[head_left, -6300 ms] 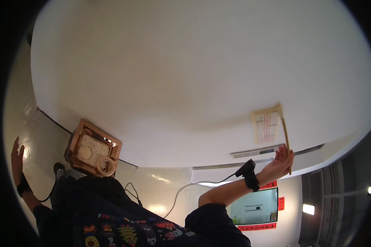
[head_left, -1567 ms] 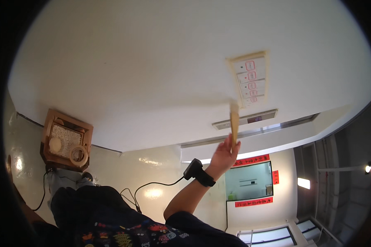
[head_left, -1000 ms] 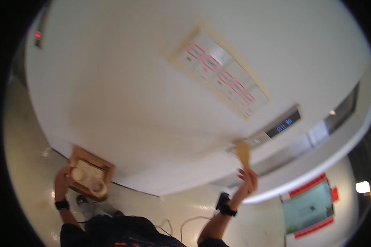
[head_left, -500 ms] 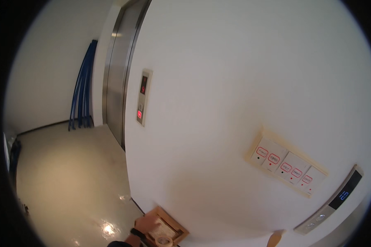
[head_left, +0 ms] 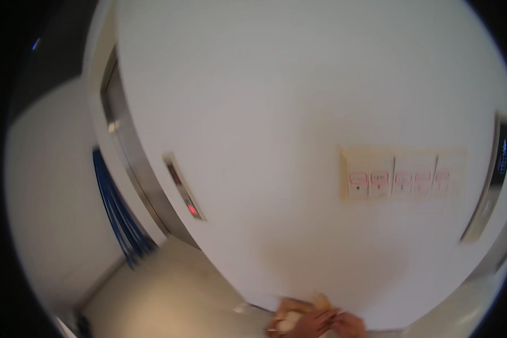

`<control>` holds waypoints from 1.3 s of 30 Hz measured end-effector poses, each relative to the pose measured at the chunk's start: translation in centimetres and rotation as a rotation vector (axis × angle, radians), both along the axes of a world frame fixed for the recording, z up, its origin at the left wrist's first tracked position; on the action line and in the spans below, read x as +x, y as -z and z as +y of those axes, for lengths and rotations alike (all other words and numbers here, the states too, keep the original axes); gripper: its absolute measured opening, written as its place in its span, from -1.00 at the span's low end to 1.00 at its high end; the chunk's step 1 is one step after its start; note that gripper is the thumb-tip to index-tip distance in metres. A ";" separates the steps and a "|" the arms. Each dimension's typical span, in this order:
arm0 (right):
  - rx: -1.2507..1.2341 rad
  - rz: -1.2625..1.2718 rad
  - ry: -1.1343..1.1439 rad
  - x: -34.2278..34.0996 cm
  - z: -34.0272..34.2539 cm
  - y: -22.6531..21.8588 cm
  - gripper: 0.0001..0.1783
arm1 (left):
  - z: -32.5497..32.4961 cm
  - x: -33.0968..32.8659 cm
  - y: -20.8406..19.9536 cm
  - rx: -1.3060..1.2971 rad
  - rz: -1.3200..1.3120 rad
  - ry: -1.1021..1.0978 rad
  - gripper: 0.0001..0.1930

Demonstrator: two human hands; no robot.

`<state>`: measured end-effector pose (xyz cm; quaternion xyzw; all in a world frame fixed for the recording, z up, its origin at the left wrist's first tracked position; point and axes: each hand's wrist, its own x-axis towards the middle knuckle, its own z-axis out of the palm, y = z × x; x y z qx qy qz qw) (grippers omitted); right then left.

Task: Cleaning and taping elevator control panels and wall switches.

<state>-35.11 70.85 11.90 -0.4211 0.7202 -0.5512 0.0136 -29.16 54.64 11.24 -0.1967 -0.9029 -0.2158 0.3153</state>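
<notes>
At the lower edge my left hand (head_left: 314,323) and my right hand (head_left: 349,325) meet, blurred by motion. Their fingers are closed and drawn together; what lies between them is hidden. A tan, flat-looking piece (head_left: 323,301) rises just behind the left hand; its kind cannot be made out. Beside that hand is a tan wooden tray or frame (head_left: 290,305), partly cut off by the picture's edge. Within it shows a pale, rounded thing (head_left: 289,322), too smeared to name.
On the white wall (head_left: 276,112) sits a switch panel (head_left: 403,174) bordered by yellowish tape. Lift call panels flank it, a lit one (head_left: 185,187) left and another (head_left: 490,177) right. Steel lift doors (head_left: 141,152) and blue tubes (head_left: 118,211) stand left, above the pale floor (head_left: 180,293).
The view has tilted and swung. My left hand, formerly over the wooden tray, now meets my right hand, which was out of sight. The tan piece has come leftward, near the left hand.
</notes>
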 end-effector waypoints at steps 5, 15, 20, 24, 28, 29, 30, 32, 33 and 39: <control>-0.109 0.103 -0.205 0.7 -2.5 -1.5 -0.85 | -2.9 3.8 -1.4 0.200 -0.469 -0.176 -0.50; -0.049 0.082 -0.367 2.1 -4.1 -2.9 -0.60 | -8.7 9.2 -2.6 0.268 -0.089 -0.649 -0.93; 0.053 -0.008 -0.107 -0.7 -0.6 -0.4 -0.68 | -18.3 13.7 -5.6 0.485 0.471 -0.884 -0.88; -0.043 -0.050 0.262 -3.1 2.9 0.8 -0.67 | -25.6 17.3 -10.3 0.488 0.727 -1.040 -0.82; -0.040 -0.058 0.617 -3.9 5.9 0.8 -0.78 | -29.6 15.7 -15.5 0.461 0.681 -0.949 -0.78; -0.027 -0.082 0.671 -3.9 6.4 0.6 -0.77 | -30.4 14.7 -17.0 0.422 0.639 -0.894 -0.78; -0.051 -0.066 0.687 -3.8 6.7 0.5 -0.76 | -31.3 13.5 -18.5 0.454 0.610 -0.823 -0.78; -0.058 -0.057 0.741 -3.2 6.7 0.0 -0.76 | -33.0 11.0 -21.5 0.467 0.549 -0.698 -0.78; -0.080 -0.061 0.763 -2.9 6.5 -0.3 -0.75 | -33.9 9.7 -22.9 0.466 0.529 -0.649 -0.78; -0.075 -0.061 0.765 -0.8 3.7 -1.4 -0.75 | -38.6 3.1 -27.2 0.276 0.554 -0.571 -0.81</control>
